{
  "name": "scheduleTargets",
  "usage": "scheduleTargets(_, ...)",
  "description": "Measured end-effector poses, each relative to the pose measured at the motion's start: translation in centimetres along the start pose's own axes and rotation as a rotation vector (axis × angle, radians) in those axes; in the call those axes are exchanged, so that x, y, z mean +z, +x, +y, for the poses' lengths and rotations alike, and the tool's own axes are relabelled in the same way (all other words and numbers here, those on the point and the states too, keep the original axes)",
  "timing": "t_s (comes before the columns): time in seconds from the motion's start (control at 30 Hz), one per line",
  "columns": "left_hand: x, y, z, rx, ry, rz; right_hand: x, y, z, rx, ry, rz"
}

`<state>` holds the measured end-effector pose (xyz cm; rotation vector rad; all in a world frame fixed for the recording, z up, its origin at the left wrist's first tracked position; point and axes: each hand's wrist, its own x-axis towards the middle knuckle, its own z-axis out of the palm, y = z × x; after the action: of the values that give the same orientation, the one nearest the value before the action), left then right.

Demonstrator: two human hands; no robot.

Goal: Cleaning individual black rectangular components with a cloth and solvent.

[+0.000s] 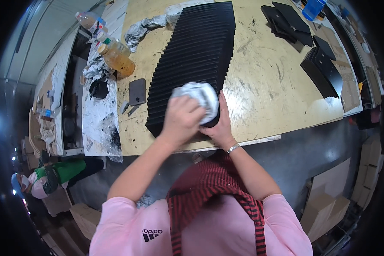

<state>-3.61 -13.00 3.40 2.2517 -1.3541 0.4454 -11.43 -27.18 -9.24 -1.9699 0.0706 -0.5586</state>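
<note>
A crumpled white cloth (199,97), soft and wadded into a ball, sits at the centre of the frame on the near end of a long row of thin black plates (196,59). The plates are flat, matte and overlapped like shingles; the row's long axis runs from the lower centre up toward the top edge, leaning slightly right. The left hand (181,119) is closed over the cloth, fingers curled around it and pressing it onto the plates. The right hand (219,123) lies open and flat against the row's near right edge, holding nothing; a silver bracelet (233,148) circles its wrist. The plates rest on a scuffed, pale plywood workbench (269,94) streaked with dark marks. One small dark square plate (137,91) lies alone just left of the row. At upper right are two further groups of black plates (305,42). At upper left stand two plastic bottles (115,55) of amber liquid beside a crumpled silver-grey rag (143,29).
</note>
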Motion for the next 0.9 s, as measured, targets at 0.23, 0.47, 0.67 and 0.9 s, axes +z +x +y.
scheduleTargets(0.23, -10.3, -8.1, -8.2, -0.402, 0.163, -0.018, -0.6, 0.2, 0.1, -0.053, -0.024, 0.033)
scheduleTargets(0.47, 0.6, 6.9, -5.7, -0.07, -0.081, 0.031, -0.9, 1.7, -0.7, 0.106, 0.094, -0.062)
scheduleTargets(0.67, -2.0, 0.9, -10.5, -0.357, -0.054, -0.104, -1.6, 2.1, 1.0, -0.007, 0.108, -0.128)
scheduleTargets(0.9, 2.9, 10.2, -4.9, -0.199, -0.187, -0.134, -1.1, 2.8, 0.2, -0.029, 0.153, -0.146)
